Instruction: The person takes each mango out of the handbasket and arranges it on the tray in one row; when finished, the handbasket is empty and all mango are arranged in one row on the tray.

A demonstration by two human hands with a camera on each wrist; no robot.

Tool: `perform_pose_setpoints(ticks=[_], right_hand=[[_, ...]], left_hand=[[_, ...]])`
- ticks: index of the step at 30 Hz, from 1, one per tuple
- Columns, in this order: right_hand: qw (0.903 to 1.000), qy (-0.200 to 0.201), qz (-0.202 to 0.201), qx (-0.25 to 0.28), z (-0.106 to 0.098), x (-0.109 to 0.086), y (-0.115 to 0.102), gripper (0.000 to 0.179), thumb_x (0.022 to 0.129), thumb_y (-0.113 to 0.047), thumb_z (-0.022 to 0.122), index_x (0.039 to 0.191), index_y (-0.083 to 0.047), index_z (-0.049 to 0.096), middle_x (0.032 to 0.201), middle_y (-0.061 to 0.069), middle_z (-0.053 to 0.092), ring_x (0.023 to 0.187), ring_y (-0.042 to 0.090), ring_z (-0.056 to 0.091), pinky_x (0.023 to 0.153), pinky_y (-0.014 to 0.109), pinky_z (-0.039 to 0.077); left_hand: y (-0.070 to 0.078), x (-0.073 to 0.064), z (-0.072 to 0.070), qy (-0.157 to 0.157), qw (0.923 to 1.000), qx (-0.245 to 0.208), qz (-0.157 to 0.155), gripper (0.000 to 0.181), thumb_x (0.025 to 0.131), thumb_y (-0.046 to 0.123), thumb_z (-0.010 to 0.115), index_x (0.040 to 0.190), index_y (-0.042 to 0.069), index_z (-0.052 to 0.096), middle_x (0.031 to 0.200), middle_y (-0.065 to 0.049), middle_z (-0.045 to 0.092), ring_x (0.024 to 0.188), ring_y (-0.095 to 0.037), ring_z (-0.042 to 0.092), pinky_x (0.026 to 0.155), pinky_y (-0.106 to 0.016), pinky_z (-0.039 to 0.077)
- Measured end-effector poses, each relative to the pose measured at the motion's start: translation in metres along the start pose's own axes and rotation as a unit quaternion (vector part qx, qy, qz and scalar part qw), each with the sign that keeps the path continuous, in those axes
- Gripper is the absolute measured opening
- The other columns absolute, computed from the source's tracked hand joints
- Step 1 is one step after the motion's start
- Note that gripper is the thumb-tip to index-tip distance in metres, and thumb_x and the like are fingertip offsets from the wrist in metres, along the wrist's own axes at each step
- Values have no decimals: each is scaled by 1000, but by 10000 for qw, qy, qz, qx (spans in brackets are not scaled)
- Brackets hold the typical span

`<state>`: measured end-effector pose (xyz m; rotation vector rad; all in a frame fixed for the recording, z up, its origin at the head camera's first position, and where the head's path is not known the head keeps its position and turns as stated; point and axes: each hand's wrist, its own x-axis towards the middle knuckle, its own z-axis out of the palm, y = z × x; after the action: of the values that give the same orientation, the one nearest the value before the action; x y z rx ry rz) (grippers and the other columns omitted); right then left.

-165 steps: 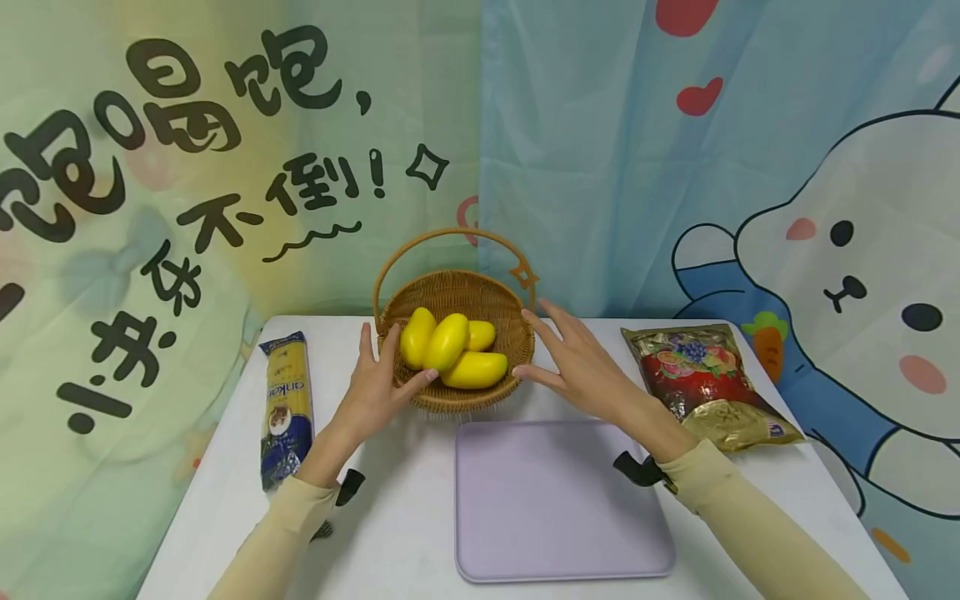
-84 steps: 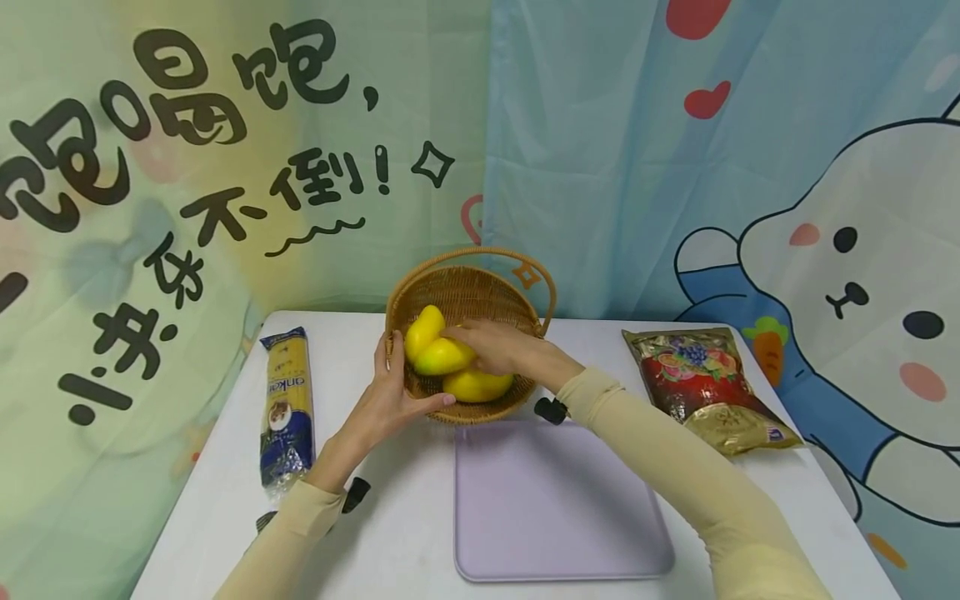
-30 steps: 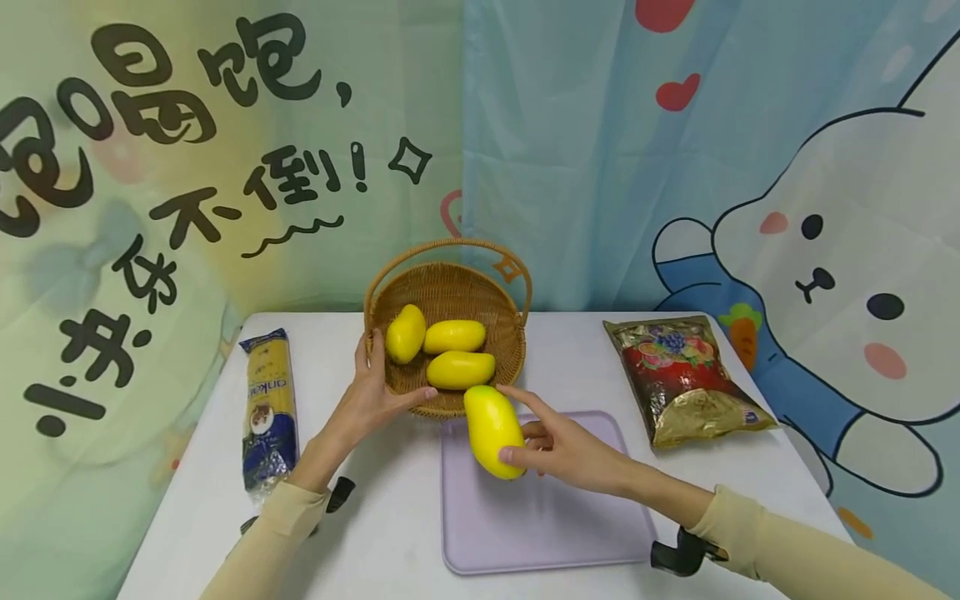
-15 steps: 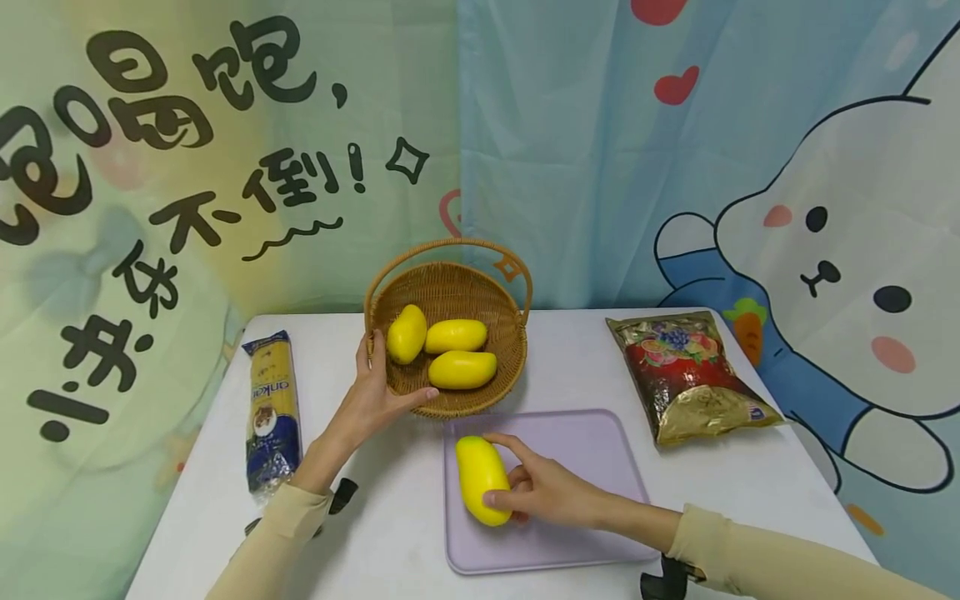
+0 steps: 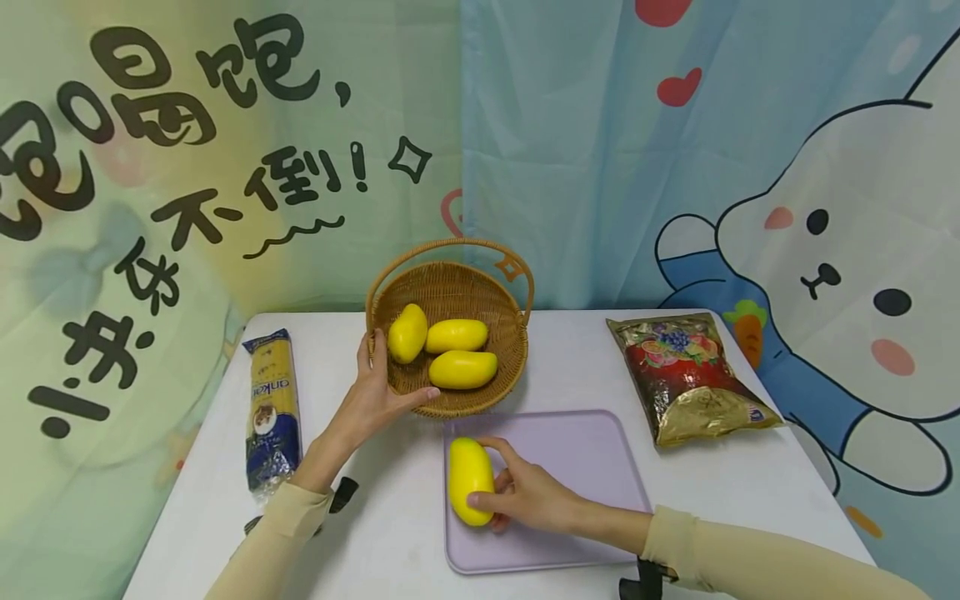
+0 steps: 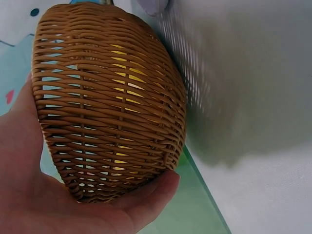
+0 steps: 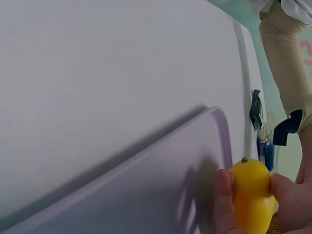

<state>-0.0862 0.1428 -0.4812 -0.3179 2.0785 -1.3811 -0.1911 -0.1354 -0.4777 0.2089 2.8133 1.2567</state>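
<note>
My left hand [image 5: 371,404] holds the left side of a wicker basket [image 5: 450,292], fingers at its rim and thumb under the front. In the left wrist view the basket's woven wall [image 6: 117,107] fills the palm side of the hand. Inside lie three yellow mangoes, one upright at the left [image 5: 407,333] and two sideways. With thumb and fingers, my right hand [image 5: 536,496] grips another mango [image 5: 470,482] over the left part of a lilac tray [image 5: 585,442]. The right wrist view shows this mango [image 7: 251,200] stem end up, close over the tray.
On the white table [image 5: 375,533], a long yellow-and-blue packet [image 5: 272,412] lies at the left. A gold-and-red bag [image 5: 690,379] lies at the back right. Printed curtains [image 5: 555,167] hang right behind the table.
My right hand reached into the basket, took out a mango and brought it down over the tray, then slightly left. My left hand came to hold the basket, which tilted forward.
</note>
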Motion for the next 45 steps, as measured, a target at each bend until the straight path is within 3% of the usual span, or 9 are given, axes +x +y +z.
perform_pose_setpoints(ticks=[16, 28, 36, 40, 45], right_hand=[[9999, 66, 102, -3, 8, 2, 4, 82, 92, -34, 76, 157, -21, 28, 100, 13, 63, 70, 26, 73, 65, 40, 61], [9955, 267, -102, -900, 6, -3, 6, 86, 89, -41, 78, 155, -15, 29, 95, 6, 64, 67, 20, 69, 60, 27, 53], [9913, 470, 21, -1227, -6, -11, -2, 93, 88, -46, 78, 155, -5, 29, 96, 5, 63, 66, 18, 66, 61, 26, 48], [9839, 757, -56, -1617, -18, -16, -16, 82, 89, -46, 77, 150, -5, 39, 100, 6, 64, 69, 15, 64, 64, 26, 49], [9690, 1495, -340, -1938, -36, -16, -48, 57, 93, -40, 74, 137, -11, 56, 100, -1, 70, 82, 11, 64, 68, 26, 52]], left_hand=[[1, -1, 0, 22, 10000, 22, -1, 136, 75, 72, 77, 164, 12, -7, 169, -14, -16, 137, -50, 47, 105, -58, 47], [1, -1, 0, 0, 10000, -25, -14, 136, 75, 71, 78, 164, 13, -8, 169, -15, -16, 137, -49, 46, 107, -57, 46], [0, 1, 0, 3, 10000, -21, -6, 137, 74, 72, 77, 164, 13, -8, 169, -14, -17, 136, -49, 47, 106, -57, 47], [-1, 1, 0, 16, 10000, -29, 13, 137, 74, 72, 77, 163, 13, -8, 169, -16, -17, 136, -50, 47, 105, -57, 47], [-2, 1, 0, 23, 10000, -9, 18, 137, 74, 73, 76, 163, 12, -8, 169, -17, -16, 136, -50, 47, 105, -56, 48]])
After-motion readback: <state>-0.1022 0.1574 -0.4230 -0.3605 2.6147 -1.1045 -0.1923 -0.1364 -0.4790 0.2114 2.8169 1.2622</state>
